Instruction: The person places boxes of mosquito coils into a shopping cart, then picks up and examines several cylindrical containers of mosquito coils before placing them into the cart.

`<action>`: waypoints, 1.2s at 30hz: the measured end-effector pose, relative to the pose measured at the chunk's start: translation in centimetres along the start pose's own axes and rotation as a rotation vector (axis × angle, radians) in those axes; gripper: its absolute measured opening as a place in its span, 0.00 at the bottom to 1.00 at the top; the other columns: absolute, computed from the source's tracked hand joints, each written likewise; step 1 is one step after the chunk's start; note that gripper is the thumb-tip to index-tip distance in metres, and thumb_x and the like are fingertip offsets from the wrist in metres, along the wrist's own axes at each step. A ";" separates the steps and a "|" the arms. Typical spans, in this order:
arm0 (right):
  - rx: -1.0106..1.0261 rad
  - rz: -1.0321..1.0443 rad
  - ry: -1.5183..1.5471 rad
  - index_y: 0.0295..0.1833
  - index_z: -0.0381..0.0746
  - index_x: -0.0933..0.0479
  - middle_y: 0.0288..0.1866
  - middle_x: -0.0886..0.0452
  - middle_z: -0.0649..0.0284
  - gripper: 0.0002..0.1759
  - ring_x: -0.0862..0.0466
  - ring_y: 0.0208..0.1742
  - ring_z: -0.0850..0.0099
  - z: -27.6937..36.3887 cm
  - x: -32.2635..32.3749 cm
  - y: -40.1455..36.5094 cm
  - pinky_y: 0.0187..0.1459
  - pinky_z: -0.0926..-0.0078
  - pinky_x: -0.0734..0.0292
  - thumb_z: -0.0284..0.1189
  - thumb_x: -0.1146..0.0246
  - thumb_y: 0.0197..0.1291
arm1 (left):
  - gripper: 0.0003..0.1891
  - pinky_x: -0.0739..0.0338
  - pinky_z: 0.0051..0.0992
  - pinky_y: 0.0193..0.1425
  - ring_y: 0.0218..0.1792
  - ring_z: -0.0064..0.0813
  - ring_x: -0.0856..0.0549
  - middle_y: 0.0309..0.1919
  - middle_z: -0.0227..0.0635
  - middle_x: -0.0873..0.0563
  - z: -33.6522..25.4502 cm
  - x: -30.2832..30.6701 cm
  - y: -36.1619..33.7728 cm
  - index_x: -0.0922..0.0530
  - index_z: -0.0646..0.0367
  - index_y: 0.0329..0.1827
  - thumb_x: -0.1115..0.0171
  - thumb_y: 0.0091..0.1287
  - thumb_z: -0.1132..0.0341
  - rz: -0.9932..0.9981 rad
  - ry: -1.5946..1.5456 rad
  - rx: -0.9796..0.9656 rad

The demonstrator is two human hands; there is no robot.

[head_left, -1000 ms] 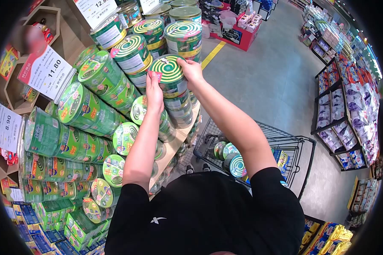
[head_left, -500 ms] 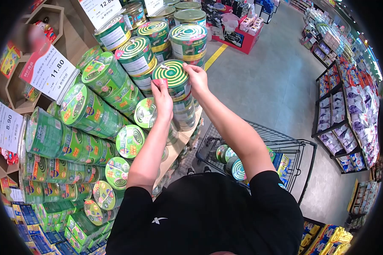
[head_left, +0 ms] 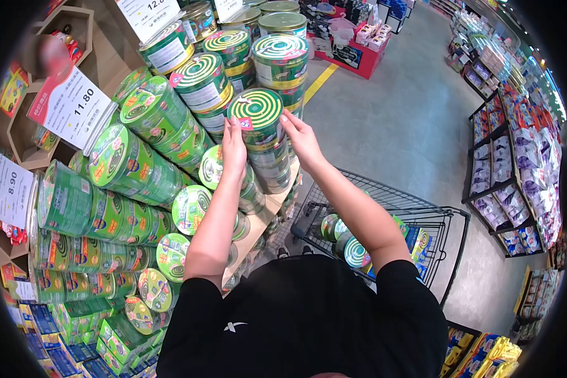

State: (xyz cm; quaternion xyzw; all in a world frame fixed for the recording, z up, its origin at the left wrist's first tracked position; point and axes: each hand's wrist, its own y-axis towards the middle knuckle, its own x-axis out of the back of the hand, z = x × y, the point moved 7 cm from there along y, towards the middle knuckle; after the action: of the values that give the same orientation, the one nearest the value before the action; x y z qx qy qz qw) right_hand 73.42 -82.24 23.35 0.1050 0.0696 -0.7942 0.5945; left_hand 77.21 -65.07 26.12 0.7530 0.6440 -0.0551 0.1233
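A round green tin [head_left: 256, 109] with a yellow spiral on its lid tops a stack at the shelf's front corner. My left hand [head_left: 234, 148] presses against its left side, fingers together and pointing up. On the tin's right side rests my right hand [head_left: 301, 135], its fingers curved along the rim. The tin is between both hands. A small red label [head_left: 246, 123] lies on the lid near my left fingertips. Behind stand more stacked spiral-lid tins [head_left: 201, 74], and left of them lie green tubs [head_left: 116, 154] in slanted rows.
A wire shopping cart [head_left: 435, 217] holding tins and packets stands to my right. Price signs [head_left: 75, 106] stick up at the left. Beyond the aisle floor [head_left: 397, 113] are a red display box [head_left: 366, 55] and a shelf rack [head_left: 510, 170] of bagged goods.
Both hands have moved from the top of the lid down to the tin's sides. The red label, earlier at my left fingertips, now lies flat on the lid.
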 end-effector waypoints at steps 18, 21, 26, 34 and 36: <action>0.000 0.053 0.029 0.78 0.29 0.39 0.75 0.28 0.56 0.37 0.31 0.75 0.73 -0.1 0.0 1.0 0.75 0.75 0.41 0.41 0.38 0.74 | 0.37 0.47 0.28 0.81 0.78 0.30 0.38 0.78 0.44 0.38 0.1 -0.8 -1.5 0.51 0.67 0.82 0.56 0.83 0.48 0.050 0.075 -0.104; -0.001 0.052 0.037 0.78 0.29 0.39 0.74 0.28 0.56 0.37 0.31 0.75 0.72 0.1 0.0 1.0 0.75 0.75 0.41 0.41 0.38 0.74 | 0.38 0.47 0.29 0.81 0.78 0.33 0.39 0.79 0.47 0.39 0.4 -0.5 -1.7 0.52 0.68 0.82 0.56 0.82 0.47 0.027 0.146 -0.110; 0.014 0.046 0.023 0.77 0.29 0.39 0.74 0.27 0.56 0.37 0.31 0.74 0.73 0.2 -0.2 1.3 0.74 0.74 0.40 0.41 0.38 0.74 | 0.40 0.49 0.31 0.82 0.80 0.37 0.41 0.80 0.51 0.42 1.5 0.5 -1.6 0.52 0.70 0.82 0.56 0.82 0.46 -0.021 0.365 -0.089; 0.000 0.087 -0.004 0.78 0.29 0.39 0.74 0.28 0.53 0.39 0.29 0.74 0.70 0.1 0.2 1.6 0.73 0.74 0.38 0.45 0.39 0.74 | 0.43 0.52 0.33 0.83 0.82 0.42 0.46 0.81 0.56 0.47 1.6 0.7 -1.8 0.54 0.72 0.82 0.54 0.81 0.44 -0.041 0.508 -0.045; 0.007 0.089 -0.048 0.77 0.30 0.37 0.74 0.27 0.52 0.39 0.28 0.73 0.69 -0.1 0.7 1.6 0.72 0.74 0.36 0.46 0.39 0.73 | 0.43 0.52 0.33 0.83 0.82 0.42 0.46 0.81 0.56 0.48 1.3 1.0 -1.8 0.55 0.72 0.82 0.52 0.80 0.45 -0.075 0.422 -0.097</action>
State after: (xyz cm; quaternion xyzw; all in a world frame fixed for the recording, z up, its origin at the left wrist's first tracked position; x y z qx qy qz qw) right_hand 74.82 -83.35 23.06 0.0910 0.0477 -0.7695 0.6304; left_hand 75.74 -64.16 24.39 0.7166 0.6849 0.1305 0.0197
